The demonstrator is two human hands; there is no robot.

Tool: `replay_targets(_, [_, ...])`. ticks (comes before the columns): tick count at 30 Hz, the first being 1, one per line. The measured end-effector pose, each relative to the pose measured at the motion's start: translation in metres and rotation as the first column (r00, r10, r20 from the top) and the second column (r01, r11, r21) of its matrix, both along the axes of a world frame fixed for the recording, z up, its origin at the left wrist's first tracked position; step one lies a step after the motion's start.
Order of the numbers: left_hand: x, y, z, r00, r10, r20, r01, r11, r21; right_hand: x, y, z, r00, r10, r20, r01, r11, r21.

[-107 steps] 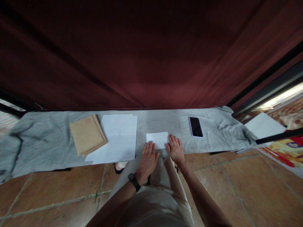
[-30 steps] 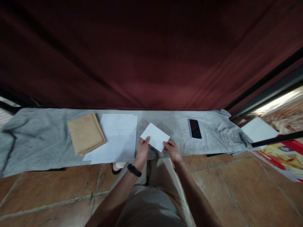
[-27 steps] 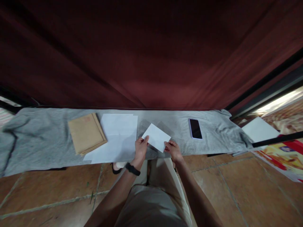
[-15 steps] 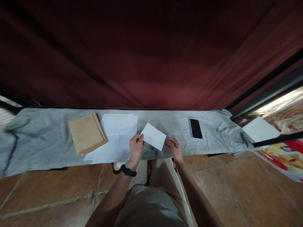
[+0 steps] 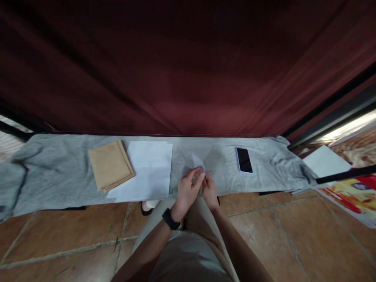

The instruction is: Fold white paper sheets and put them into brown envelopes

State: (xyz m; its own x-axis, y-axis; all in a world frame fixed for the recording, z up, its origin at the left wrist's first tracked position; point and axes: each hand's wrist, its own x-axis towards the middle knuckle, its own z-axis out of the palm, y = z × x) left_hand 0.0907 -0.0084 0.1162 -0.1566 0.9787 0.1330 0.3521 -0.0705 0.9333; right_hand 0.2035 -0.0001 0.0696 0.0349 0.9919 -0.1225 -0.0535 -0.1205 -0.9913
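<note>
A folded white paper (image 5: 197, 160) is tilted up between my hands, seen nearly edge-on. My left hand (image 5: 189, 187), with a black band on its wrist, pinches the paper's near side between thumb and fingers. Close against it on the right, my right hand (image 5: 209, 190) grips the paper's other side, its fingertips partly hidden. Left of my hands, white sheets (image 5: 149, 168) lie flat on the grey cloth (image 5: 182, 150). A stack of brown envelopes (image 5: 110, 164) overlaps their left edge.
To the right, a phone (image 5: 244, 160) with a dark screen lies on the cloth. A dark red curtain (image 5: 188, 86) hangs behind the narrow surface. At far right are a white panel (image 5: 326, 161) and a red-yellow printed package (image 5: 357, 196) beyond a dark bar.
My left hand has moved right, and my right hand has closed in and taken hold of the paper. The paper has turned from lying open to view to nearly edge-on.
</note>
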Motion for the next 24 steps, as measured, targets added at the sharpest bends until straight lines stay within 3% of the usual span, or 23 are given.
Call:
replay_targets(4, [-0.005,0.009,-0.035,0.973,0.206,0.108,-0.195,0.975,-0.103,0.006,0.007,-0.002,0.965,-0.161,-0.208,0.138,0.983,-0.118])
replay_targets(7, [-0.006,0.015,-0.058,0.932,0.225,0.285,-0.128,0.938,-0.323,0.005,0.009,-0.004,0.906,-0.206,-0.369,0.144,0.971,-0.189])
replay_targets(9, [-0.005,0.017,-0.066,0.884,0.226,0.408,-0.057,0.921,-0.386,0.002,0.008,-0.007,0.883,-0.221,-0.413,0.144,0.967,-0.211])
replay_targets(12, [-0.008,0.021,-0.071,0.848,0.253,0.466,-0.074,0.927,-0.368,0.004,0.010,-0.013,0.887,-0.243,-0.392,0.153,0.957,-0.248])
replay_targets(17, [-0.023,0.035,-0.078,0.875,0.226,0.428,-0.061,0.929,-0.366,0.024,0.020,-0.025,0.907,-0.307,-0.290,0.235,0.937,-0.257])
replay_targets(20, [-0.030,0.042,-0.081,0.914,0.208,0.350,-0.077,0.932,-0.354,0.037,0.029,-0.033,0.906,-0.352,-0.234,0.284,0.917,-0.280])
replay_targets(24, [-0.034,0.047,-0.077,0.968,0.172,0.180,-0.112,0.947,-0.300,0.049,0.037,-0.040,0.938,-0.317,-0.138,0.276,0.927,-0.253])
